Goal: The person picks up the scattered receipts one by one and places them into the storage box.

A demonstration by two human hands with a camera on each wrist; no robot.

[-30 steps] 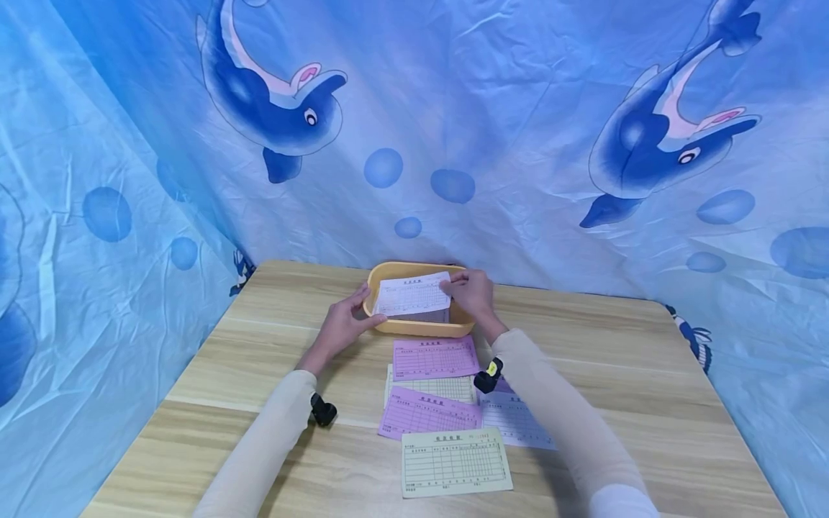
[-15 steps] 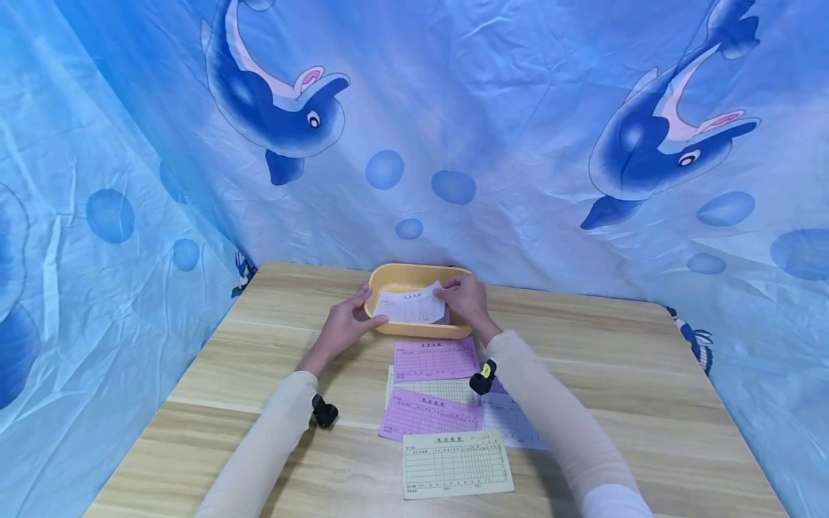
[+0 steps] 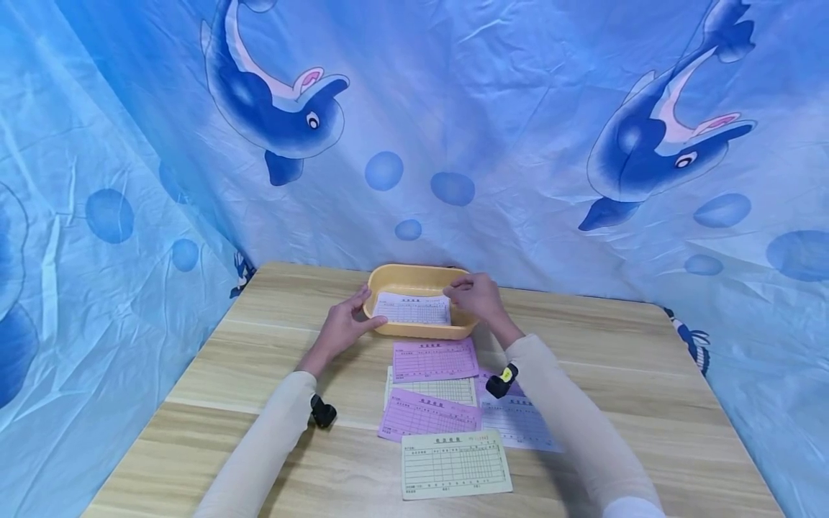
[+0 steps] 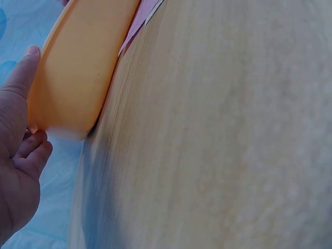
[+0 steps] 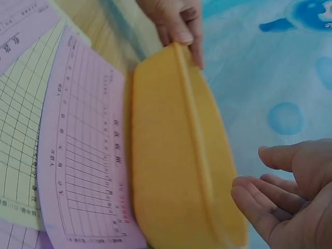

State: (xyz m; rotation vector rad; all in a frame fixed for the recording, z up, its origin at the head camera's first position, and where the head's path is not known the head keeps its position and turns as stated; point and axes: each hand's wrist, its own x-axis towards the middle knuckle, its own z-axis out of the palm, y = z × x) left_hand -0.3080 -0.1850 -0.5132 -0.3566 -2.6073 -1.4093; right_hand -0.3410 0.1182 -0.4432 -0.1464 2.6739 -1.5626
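Note:
An orange-yellow plastic basket (image 3: 421,331) stands at the back of the table, with a white receipt slip (image 3: 414,309) lying inside it. My left hand (image 3: 343,324) holds the basket's left end, thumb on the front rim and fingers around the side. Over the basket's right end is my right hand (image 3: 476,295); in the right wrist view its thumb and fingers are apart with nothing between them. In front of the basket lie a purple receipt slip (image 3: 434,360), a second purple slip (image 3: 427,416) and a pale green slip (image 3: 456,464), partly overlapping others.
A white slip (image 3: 518,421) lies under my right forearm, partly hidden. Wood-grain table (image 3: 615,345) extends to both sides. A blue curtain (image 3: 518,108) with dolphins hangs behind the table.
The white slip has gone down from my right hand into the basket and been let go. My right hand has drawn slightly to the right. My left hand stays on the basket.

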